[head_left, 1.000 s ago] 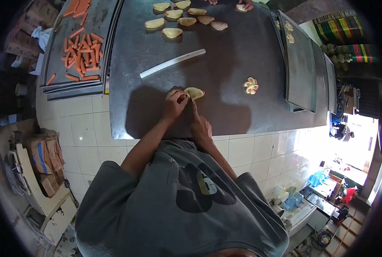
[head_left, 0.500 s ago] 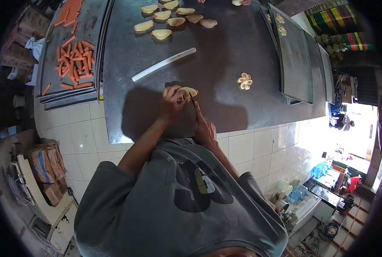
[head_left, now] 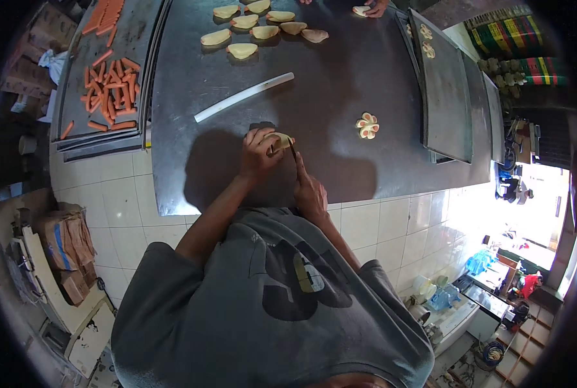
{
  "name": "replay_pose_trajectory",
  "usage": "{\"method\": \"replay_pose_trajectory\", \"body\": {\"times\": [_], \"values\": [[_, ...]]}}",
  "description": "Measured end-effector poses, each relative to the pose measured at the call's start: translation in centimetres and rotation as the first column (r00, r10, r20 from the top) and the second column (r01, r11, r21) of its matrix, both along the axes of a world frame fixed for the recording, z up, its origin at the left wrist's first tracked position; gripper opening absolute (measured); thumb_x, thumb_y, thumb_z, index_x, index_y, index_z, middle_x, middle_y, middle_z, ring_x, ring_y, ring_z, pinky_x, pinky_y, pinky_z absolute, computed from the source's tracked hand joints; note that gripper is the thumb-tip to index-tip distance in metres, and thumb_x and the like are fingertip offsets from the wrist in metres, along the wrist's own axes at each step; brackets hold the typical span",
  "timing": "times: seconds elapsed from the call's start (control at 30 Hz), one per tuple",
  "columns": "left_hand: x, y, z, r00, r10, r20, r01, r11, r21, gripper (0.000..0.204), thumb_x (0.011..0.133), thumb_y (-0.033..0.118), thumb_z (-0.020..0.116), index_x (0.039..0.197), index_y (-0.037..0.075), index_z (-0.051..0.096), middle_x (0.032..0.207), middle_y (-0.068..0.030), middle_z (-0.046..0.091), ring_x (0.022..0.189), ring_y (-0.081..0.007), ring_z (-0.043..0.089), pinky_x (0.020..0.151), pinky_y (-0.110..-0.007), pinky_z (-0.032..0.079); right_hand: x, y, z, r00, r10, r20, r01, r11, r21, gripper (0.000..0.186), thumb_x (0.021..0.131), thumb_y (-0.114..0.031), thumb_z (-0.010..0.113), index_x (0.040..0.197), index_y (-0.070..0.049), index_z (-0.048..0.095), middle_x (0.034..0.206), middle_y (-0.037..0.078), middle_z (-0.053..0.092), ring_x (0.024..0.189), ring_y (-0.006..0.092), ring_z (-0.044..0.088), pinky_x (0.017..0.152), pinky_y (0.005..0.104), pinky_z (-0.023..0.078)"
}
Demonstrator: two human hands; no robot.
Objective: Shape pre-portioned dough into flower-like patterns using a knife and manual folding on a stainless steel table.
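Near the front edge of the metal table, my left hand [head_left: 257, 157] is closed round a piece of dough wrapped over a sausage [head_left: 280, 141]. My right hand [head_left: 310, 193] grips a knife [head_left: 293, 152], with the index finger stretched along it. The blade touches the right end of the dough piece. To the right lies a flower-shaped dough piece with sausage slices [head_left: 367, 126]. Beyond my hands rests a white rod [head_left: 244, 97]. Several folded dough pieces [head_left: 242, 51] with sausage ends showing are set at the far left of the table.
Trays on the left hold a heap of sausages [head_left: 112, 89]. At the right edge, metal trays [head_left: 445, 107] lean over the table, with flower-shaped dough [head_left: 426, 32] on one. Across the table, another person's hand [head_left: 377, 8] touches a dough piece [head_left: 361, 11].
The knife has shifted to the right end of the dough piece, which is tilted slightly in my left hand. The other person's hand reaches further into view at the far side.
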State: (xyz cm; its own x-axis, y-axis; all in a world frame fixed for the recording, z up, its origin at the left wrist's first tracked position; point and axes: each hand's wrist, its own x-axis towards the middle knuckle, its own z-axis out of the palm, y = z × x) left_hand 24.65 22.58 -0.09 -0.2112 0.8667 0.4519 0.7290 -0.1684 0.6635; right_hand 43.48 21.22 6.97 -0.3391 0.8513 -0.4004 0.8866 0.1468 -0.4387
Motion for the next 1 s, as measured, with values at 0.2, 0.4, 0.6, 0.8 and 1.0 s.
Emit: {"method": "replay_pose_trajectory", "body": {"times": [0.2,0.4,0.6,0.8,1.0], "values": [[0.6,0.4,-0.2,1.000,-0.010,-0.011,0.010,0.998,-0.054,0.025,0.081,0.026,0.076,0.100,0.012,0.071,0.116,-0.0038,0.065,0.109,-0.0272,0.058,0.094,-0.042,0.044,-0.1,0.5,-0.1,0.998,-0.020,-0.060,0.020,1.000,-0.004,0.070,0.094,-0.010,0.045,0.158,-0.032,0.026,0.093,0.026,0.067,0.084,0.0442,0.066,0.075,0.0543,0.050],[1.0,0.3,-0.5,1.000,0.016,0.012,-0.015,0.996,-0.086,0.027,0.082,0.028,0.076,0.104,0.013,0.071,0.115,-0.0022,0.067,0.108,-0.0253,0.059,0.093,-0.041,0.044,-0.2,0.8,-0.2,0.999,0.005,-0.040,-0.006,0.999,-0.036,0.073,0.093,-0.009,0.045,0.158,-0.033,0.025,0.092,0.026,0.067,0.085,0.0445,0.067,0.076,0.0549,0.050],[0.8,-0.4,-1.3,0.999,0.033,-0.020,-0.034,0.997,-0.064,0.030,0.083,0.029,0.075,0.108,0.013,0.071,0.119,-0.0024,0.066,0.112,-0.0257,0.059,0.095,-0.041,0.044,-0.5,0.3,-1.8,0.998,0.052,-0.046,-0.049,0.997,0.053,0.078,0.091,-0.007,0.044,0.160,-0.035,0.019,0.091,0.027,0.067,0.085,0.0456,0.067,0.078,0.0569,0.051],[1.0,-1.1,-1.3,0.999,0.052,-0.008,-0.053,0.997,-0.061,0.034,0.084,0.028,0.075,0.115,0.014,0.070,0.127,-0.0057,0.062,0.119,-0.0273,0.057,0.101,-0.043,0.042,-1.1,0.8,-2.0,0.999,0.048,0.005,-0.048,0.998,-0.051,0.079,0.091,-0.006,0.044,0.161,-0.032,0.017,0.095,0.029,0.067,0.088,0.0467,0.067,0.080,0.0572,0.051],[1.2,-1.0,-1.6,0.997,0.076,0.034,-0.072,0.992,-0.102,0.033,0.082,0.025,0.077,0.113,0.015,0.070,0.126,-0.0076,0.062,0.120,-0.0283,0.057,0.101,-0.044,0.042,-0.9,0.4,-2.4,0.998,0.070,-0.002,-0.070,0.998,-0.004,0.079,0.092,-0.006,0.042,0.161,-0.030,0.012,0.099,0.030,0.066,0.090,0.0474,0.067,0.083,0.0564,0.051]]}}
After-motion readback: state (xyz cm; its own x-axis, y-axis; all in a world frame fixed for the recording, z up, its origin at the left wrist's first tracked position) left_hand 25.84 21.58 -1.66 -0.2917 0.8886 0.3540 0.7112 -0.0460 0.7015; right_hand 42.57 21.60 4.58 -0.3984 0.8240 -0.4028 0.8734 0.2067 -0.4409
